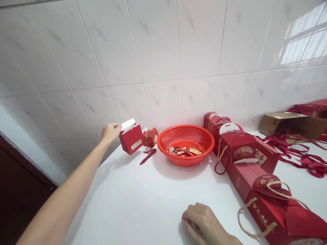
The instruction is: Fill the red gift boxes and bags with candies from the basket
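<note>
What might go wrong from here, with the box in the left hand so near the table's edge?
The open red box, held only near its top, might tip off the table if the left hand slips. Swung right, it could knock the small package. The right hand could snag the nearby rope handle.

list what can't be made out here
Head view: inside of the open red box at the left hand, hidden by its front wall.
Head view: palm of the right hand, hidden by its back and curled fingers.
Head view: print on the packets in the basket, too small.
Head view: nearest rope-handled box, cut off by the bottom edge.
</note>
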{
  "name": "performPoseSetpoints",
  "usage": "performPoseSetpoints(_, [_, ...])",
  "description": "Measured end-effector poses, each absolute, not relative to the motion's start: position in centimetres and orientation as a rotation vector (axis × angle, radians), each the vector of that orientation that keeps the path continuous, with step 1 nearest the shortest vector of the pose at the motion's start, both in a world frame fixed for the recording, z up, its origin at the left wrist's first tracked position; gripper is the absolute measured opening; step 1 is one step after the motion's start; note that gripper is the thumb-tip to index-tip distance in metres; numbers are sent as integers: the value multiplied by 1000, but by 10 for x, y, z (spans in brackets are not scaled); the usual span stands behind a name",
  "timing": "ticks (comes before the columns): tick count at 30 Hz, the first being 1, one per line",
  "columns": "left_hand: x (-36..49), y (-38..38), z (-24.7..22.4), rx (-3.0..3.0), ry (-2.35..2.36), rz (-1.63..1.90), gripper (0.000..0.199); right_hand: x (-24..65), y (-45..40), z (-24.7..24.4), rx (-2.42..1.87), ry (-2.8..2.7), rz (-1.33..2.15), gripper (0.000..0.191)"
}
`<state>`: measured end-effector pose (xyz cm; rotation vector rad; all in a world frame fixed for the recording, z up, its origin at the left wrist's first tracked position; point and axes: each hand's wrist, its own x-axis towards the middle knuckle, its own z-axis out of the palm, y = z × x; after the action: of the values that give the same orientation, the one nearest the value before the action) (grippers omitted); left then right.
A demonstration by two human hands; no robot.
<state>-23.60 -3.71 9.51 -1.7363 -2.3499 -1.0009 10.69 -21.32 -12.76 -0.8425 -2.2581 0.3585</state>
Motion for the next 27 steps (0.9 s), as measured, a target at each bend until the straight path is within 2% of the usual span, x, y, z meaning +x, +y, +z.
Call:
performPoseSetpoints(3, [-231,-58,114,-1808,-2318,-1129,22,109,-212,-115,-877,-2156,481,23])
performPoseSetpoints(7, [-204,-85,116,-2268,-2186,-1392,22,110,-207,-98,-954,-1883,649,18])
performPoseSetpoints(13, [-143,-116,81,-2919,-1837,-1162,37,117,-186,-69,-1036,-1523,652,24])
performPoseSetpoints(19, [-108,-125,59,-3257,-1660,-960,39,124,-170,-63,-981,-1321,672,23])
performPoseSetpoints(21, [-106,-117,58,-3329,-1658,-914,40,125,-170,-69,-989,-1321,673,22])
performPoseSetpoints(25, [-107,-79,58,-3427,-1792,-1057,46,127,-172,-79,-1022,-1357,654,22])
performPoseSetpoints(27, [-105,-52,57,-3413,-1899,-884,47,128,-172,-81,-1030,-1380,618,22])
